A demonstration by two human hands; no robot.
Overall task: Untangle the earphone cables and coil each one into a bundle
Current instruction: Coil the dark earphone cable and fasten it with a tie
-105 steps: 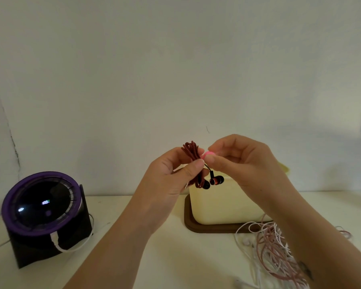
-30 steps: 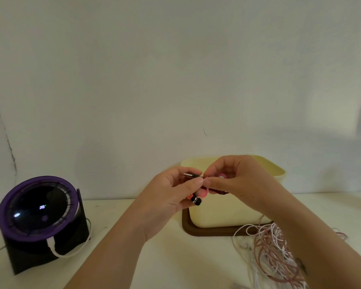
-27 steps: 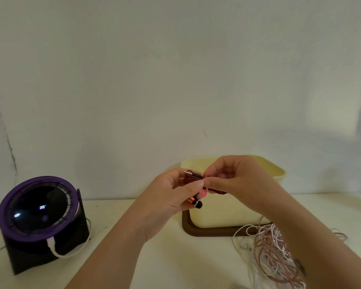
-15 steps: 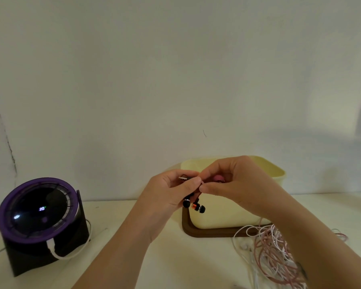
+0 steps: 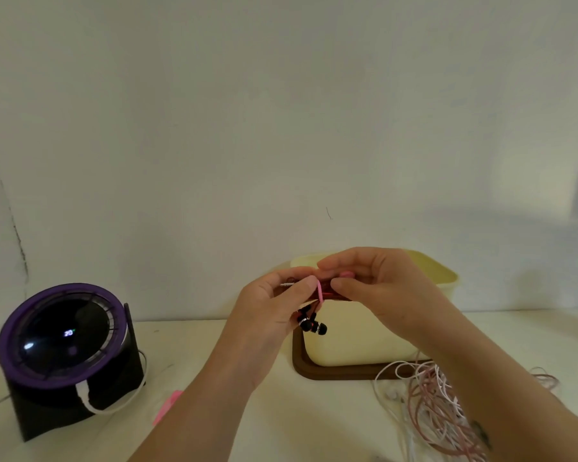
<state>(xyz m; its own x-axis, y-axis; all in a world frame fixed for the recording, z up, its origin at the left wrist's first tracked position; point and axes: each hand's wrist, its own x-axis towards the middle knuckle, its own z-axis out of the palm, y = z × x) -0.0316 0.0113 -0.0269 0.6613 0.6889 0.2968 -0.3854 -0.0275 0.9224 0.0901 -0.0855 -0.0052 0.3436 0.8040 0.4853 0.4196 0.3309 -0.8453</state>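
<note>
Nearest on the bench (image 5: 194, 348), off to the right, sits the loose white-and-pink tangle (image 5: 441, 405). Further back, left hand (image 5: 271, 311) and right hand (image 5: 381, 288) both pinch the red bundle (image 5: 329, 294) in mid-air, pink band (image 5: 320, 290) across it, buds (image 5: 312, 325) dangling. Behind: cream box (image 5: 364, 341) on a tray (image 5: 301, 366), fan (image 5: 64, 341) far left.

One lit readout on the purple-rimmed device (image 5: 64, 338)

A small glowing number (image 5: 68, 333) is shown on the dark round face of the device, which is set at the left of the table. It is read as two pale digits, seemingly "20", though the figures are blurred and the second one cannot be fixed with certainty. A tiny green speck is seen just at their upper right; whether it is a sign cannot be told.
</note>
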